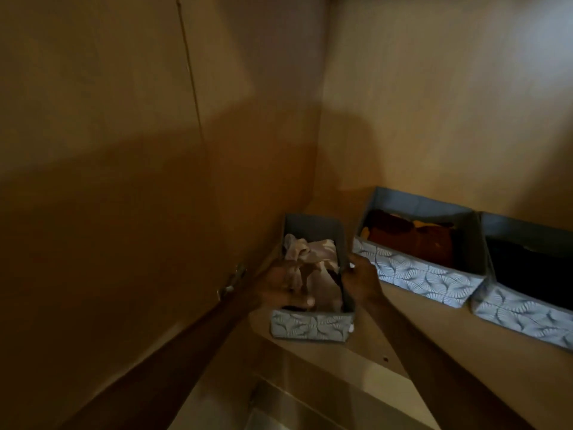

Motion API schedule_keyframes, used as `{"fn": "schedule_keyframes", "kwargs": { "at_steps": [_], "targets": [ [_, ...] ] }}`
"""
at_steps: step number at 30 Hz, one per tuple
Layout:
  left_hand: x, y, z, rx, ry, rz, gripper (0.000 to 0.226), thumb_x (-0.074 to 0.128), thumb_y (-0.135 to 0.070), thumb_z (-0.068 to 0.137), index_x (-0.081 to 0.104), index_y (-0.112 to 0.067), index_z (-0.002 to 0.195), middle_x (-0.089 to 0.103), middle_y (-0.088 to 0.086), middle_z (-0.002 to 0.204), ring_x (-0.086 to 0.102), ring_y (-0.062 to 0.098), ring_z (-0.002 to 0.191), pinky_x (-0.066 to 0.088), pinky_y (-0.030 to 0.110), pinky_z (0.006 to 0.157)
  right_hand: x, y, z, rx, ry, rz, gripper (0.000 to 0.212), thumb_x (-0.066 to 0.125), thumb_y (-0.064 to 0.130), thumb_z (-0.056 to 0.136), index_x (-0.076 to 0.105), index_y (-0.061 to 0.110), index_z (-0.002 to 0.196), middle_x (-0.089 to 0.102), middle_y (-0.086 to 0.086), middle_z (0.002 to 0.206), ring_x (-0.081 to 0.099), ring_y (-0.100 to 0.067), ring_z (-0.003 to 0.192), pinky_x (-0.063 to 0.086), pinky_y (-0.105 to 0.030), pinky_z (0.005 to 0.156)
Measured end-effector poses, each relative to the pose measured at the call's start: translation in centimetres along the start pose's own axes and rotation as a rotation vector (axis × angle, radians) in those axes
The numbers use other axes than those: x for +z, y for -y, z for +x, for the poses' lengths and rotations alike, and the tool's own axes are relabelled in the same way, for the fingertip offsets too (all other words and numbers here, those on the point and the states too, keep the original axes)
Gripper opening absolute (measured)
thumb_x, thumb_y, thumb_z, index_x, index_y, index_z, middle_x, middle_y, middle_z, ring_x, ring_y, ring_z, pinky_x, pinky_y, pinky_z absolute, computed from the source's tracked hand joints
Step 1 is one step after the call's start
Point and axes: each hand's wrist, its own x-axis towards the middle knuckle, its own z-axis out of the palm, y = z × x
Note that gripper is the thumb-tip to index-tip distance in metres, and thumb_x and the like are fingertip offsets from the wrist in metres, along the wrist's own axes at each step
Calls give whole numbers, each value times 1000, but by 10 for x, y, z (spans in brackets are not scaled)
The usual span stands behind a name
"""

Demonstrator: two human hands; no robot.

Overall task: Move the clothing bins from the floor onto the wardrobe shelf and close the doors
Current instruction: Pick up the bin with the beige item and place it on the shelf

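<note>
My left hand and right hand clamp the small grey leaf-patterned fabric bin on the wooden wardrobe shelf, left of two larger matching bins.

Between the hands, the small bin shows a pale grey-blue front with a white leaf pattern, plain grey inner walls, and beige-pink cloth inside. Right of the right hand, the second bin wears the same leaf print and holds rust-brown and mustard clothes. The farthest bin matches, its contents dark. The shelf and wardrobe walls are tan-brown.
</note>
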Motion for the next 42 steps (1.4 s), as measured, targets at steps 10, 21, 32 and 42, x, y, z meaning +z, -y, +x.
{"fn": "schedule_keyframes", "kwargs": {
  "at_steps": [10, 21, 32, 42],
  "targets": [
    [-14, 38, 49, -4, -282, 632, 94, 70, -35, 82, 9, -32, 154, -8, 7, 163, -6, 30, 149, 16, 52, 119, 4, -3, 16, -412, 37, -369, 54, 63, 13, 92, 41, 7, 141, 35, 7, 137, 43, 2, 121, 35, 1, 93],
    [-2, 50, 107, 15, -584, 1029, 91, 66, -36, 80, 15, -8, 151, 41, 20, 149, 42, 37, 137, 37, 52, 107, 45, -37, 63, -476, -13, -862, 96, 78, 18, 71, 25, 9, 151, 24, -27, 155, 28, -52, 139, 37, -56, 108],
    [-29, 37, 171, 13, -453, 1124, 105, 78, -43, 58, 29, -4, 142, 46, 25, 144, 45, 42, 133, 36, 56, 107, 41, -34, 111, -395, -117, -1104, 77, 69, 34, 80, 36, 16, 146, 40, -27, 148, 40, -49, 134, 33, -64, 107],
    [-39, 33, 211, 35, -435, 1150, 117, 81, -50, 49, 27, -5, 142, 45, 27, 144, 42, 45, 134, 16, 56, 111, 40, -35, 150, -297, -97, -1090, 94, 81, 43, 64, 36, 23, 144, 47, -29, 141, 31, -50, 130, 41, -65, 99]
  ]
}}
